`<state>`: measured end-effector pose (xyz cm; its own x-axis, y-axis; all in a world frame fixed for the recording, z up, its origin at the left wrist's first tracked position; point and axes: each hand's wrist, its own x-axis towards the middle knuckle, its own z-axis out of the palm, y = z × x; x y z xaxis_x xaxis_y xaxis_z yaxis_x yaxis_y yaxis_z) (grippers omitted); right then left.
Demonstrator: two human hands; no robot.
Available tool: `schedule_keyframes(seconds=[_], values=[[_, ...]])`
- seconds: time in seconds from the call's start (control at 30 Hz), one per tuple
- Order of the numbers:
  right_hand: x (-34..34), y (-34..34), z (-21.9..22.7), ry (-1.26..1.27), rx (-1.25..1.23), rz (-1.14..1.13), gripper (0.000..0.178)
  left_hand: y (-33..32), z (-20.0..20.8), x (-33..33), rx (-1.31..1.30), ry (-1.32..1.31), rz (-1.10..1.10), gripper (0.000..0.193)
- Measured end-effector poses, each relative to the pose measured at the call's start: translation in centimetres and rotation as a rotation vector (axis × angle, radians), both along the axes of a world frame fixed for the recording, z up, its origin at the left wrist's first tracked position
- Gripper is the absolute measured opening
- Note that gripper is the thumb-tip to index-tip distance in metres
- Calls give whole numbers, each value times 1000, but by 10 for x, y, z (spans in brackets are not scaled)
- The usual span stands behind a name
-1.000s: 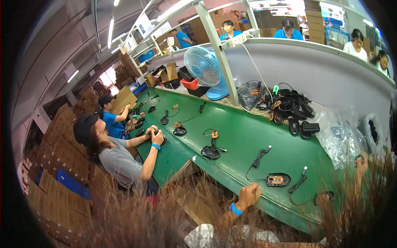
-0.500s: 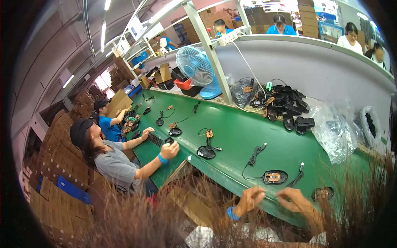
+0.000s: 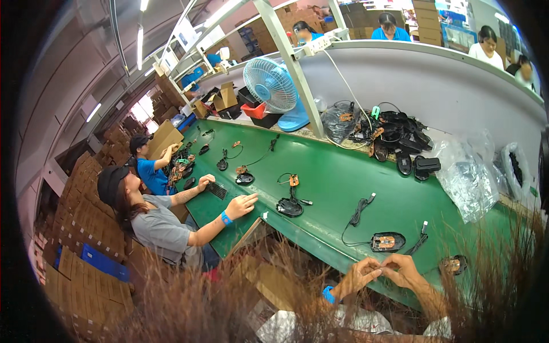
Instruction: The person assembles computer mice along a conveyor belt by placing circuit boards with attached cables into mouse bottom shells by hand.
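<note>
At the near edge of the green work surface (image 3: 337,228), my left hand (image 3: 360,275) and my right hand (image 3: 402,271) meet with their fingertips together. The fingers of both are closed in a pinch; whatever may be between them is too small to make out. Just beyond lies an open black computer mouse base (image 3: 387,242) with an orange-brown circuit board in it. Its coiled black cable (image 3: 359,212) stretches away to a plug. To the right of my right hand sits another open mouse base (image 3: 453,264), partly behind brown strands. A second cable (image 3: 422,238) lies between the two.
More open mouse bases (image 3: 290,207) with cables lie along the surface to the left. A co-worker in grey (image 3: 166,223) sits there, another in blue beyond. Black mouse parts (image 3: 394,134), clear plastic bags (image 3: 466,180) and a blue fan (image 3: 269,86) line the back edge.
My hands have moved together until their fingertips touch. The nearest co-worker's hand held a dark piece before and now reaches out without it. The whole view has shifted slightly.
</note>
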<state>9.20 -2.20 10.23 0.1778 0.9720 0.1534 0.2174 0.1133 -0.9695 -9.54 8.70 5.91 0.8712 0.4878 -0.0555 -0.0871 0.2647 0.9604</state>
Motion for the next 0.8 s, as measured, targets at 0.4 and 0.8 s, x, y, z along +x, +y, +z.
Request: schedule_keyframes(seconds=[0.4, 0.8], values=[[-47, -23, 17, -389, 2, -22, 14, 73, 30, -48, 334, 107, 504, 17], [-80, -32, -13, -447, 179, -305, 9, 294, 8, -146, 695, 457, 1006, 20]])
